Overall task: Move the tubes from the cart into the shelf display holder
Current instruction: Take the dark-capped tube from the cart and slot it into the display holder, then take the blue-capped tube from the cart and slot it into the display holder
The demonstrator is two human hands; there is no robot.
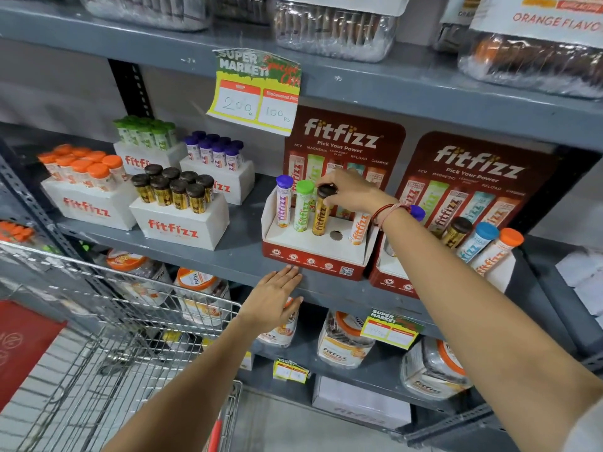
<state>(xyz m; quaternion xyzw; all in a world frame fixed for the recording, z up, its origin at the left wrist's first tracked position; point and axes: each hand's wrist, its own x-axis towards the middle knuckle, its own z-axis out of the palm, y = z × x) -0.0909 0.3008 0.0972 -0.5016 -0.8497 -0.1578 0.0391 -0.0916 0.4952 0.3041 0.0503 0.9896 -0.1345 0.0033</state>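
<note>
Here the right hand (350,190) pinches the dark cap of a yellow tube (321,212) from above, and the tube stands already in its hole in the display holder (313,249). The left hand (275,296) is released, fingers flat and stretched, and its fingertips touch the front edge of the shelf (228,256) just below the holder, at about 7 o'clock from it. It holds nothing.

In the holder, at 9 o'clock from the yellow tube, the green tube (302,207) stands just beside it, and the purple tube (283,202) comes after that one. At 3 o'clock there is one empty hole (336,235), and past it an orange tube (359,228) leans in the last place, its top hidden behind the right wrist. So I judge that four places are filled and one is left, if the yellow tube is let go where it stands.

The cart (107,321) is at 8 o'clock from the holder, low in the view. In the part of the basket that I can see I cannot make out another tube, so it is unclear what is still there to bring up. A second holder (391,282) at 3 o'clock also carries tubes.
</note>
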